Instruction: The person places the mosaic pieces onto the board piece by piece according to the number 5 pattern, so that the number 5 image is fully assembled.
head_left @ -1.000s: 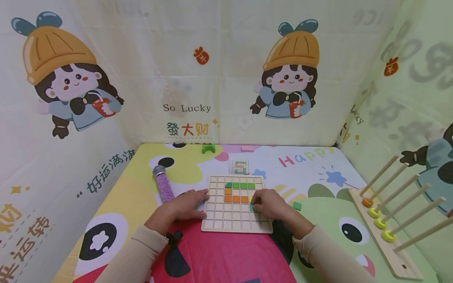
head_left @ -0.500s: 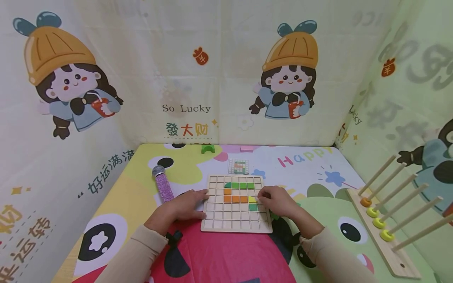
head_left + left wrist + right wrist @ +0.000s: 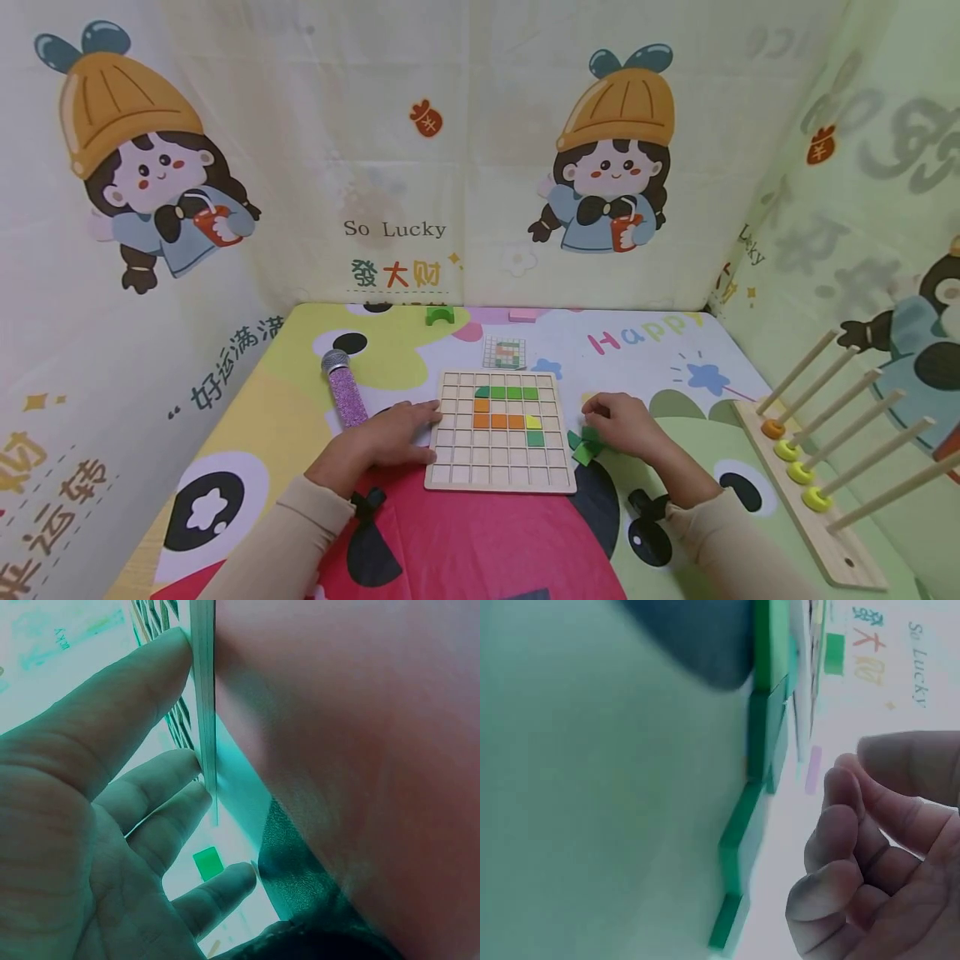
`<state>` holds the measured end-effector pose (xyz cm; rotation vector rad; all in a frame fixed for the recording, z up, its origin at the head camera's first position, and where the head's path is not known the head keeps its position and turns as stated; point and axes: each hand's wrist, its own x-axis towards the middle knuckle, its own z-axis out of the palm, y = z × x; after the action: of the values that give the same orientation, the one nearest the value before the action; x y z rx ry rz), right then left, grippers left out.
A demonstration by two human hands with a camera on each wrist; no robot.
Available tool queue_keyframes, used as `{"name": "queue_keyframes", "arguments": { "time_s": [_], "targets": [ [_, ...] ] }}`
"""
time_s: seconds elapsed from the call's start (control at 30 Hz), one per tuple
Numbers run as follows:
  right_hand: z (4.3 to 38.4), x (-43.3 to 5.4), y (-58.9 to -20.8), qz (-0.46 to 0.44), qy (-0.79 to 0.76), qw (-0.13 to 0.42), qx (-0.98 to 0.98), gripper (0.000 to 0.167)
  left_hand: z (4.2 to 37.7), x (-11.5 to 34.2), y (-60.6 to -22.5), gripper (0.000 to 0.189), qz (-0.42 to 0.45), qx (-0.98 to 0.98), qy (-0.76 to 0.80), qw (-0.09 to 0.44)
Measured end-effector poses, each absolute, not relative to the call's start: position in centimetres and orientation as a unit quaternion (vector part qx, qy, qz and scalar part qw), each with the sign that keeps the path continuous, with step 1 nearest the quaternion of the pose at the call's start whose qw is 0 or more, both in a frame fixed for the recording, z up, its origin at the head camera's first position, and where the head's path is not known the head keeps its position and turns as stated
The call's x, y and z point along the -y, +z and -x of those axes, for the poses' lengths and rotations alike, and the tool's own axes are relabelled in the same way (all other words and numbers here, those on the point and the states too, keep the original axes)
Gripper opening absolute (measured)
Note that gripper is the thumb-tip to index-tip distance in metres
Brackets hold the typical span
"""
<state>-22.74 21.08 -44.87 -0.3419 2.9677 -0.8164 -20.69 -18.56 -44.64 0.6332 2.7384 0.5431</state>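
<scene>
A wooden grid board (image 3: 480, 475) lies in front of me, with green, orange and yellow tiles in its upper and middle cells. Fingers of my left hand (image 3: 393, 433) rest against the board's left edge. The left wrist view has that hand (image 3: 127, 817) with its fingertips at the board's side. My right hand (image 3: 622, 423) hovers right of the board, over loose green tiles (image 3: 583, 453). In the right wrist view its fingers are loosely bent, thumb by the index finger, with nothing visible between them; green blocks (image 3: 739, 832) stand in a row beside it.
A small pattern card (image 3: 505, 352) lies behind the board. A glittery purple microphone (image 3: 347, 396) is at left. At right stands a wooden peg rack (image 3: 813, 500) with rings. A green arch block (image 3: 440, 315) and a pink block (image 3: 522, 315) sit at the back.
My right hand has left the yellow and green tiles at the board's right side and moved right, over the loose green tiles. The left hand has stayed at the board's left edge.
</scene>
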Motion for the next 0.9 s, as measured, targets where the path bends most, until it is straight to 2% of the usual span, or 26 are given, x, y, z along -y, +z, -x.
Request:
{"name": "queue_keyframes", "arguments": {
  "time_s": [0.33, 0.9],
  "targets": [
    [21.97, -21.44, -45.38, 0.130, -0.209, 0.029, -0.969, 0.016, 20.66, 18.60, -44.69, 0.067, -0.215, -0.949, 0.181, 0.142],
    [22.07, -20.89, -45.07, 0.097, -0.191, 0.036, -0.976, 0.018, 20.80, 18.61, -44.86, 0.066, -0.218, -0.949, 0.184, 0.136]
  ]
}}
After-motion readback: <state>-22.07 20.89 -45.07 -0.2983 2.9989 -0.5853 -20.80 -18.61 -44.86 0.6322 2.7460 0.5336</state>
